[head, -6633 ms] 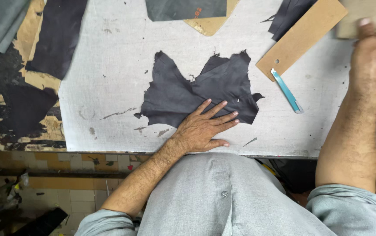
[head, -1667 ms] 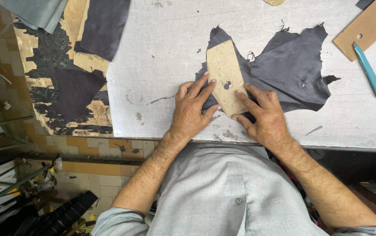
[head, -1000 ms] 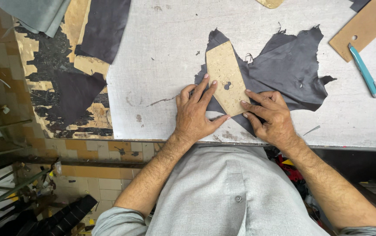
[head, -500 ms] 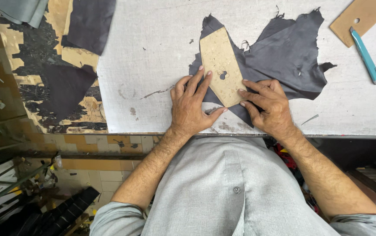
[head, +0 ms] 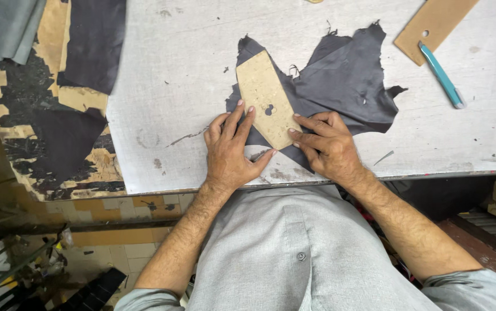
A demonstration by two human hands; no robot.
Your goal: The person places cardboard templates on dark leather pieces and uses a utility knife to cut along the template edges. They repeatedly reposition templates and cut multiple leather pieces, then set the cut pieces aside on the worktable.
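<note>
Both hands lie flat with fingers spread, the left hand (head: 231,152) and right hand (head: 326,147) pressing a stiff, light cardboard pattern (head: 267,99) onto the limp dark leather scrap (head: 340,86) on the bench (head: 173,69); it is likely best steadied at its edges.

Bare grey tabletop (head: 173,69) left of left hand (head: 231,152), plenty room there. Right side tighter: teal knife (head: 441,75) and cardboard strip (head: 435,23) sit beyond leather piece (head: 340,86). Dark scraps (head: 92,46) crowd far left edge.
</note>
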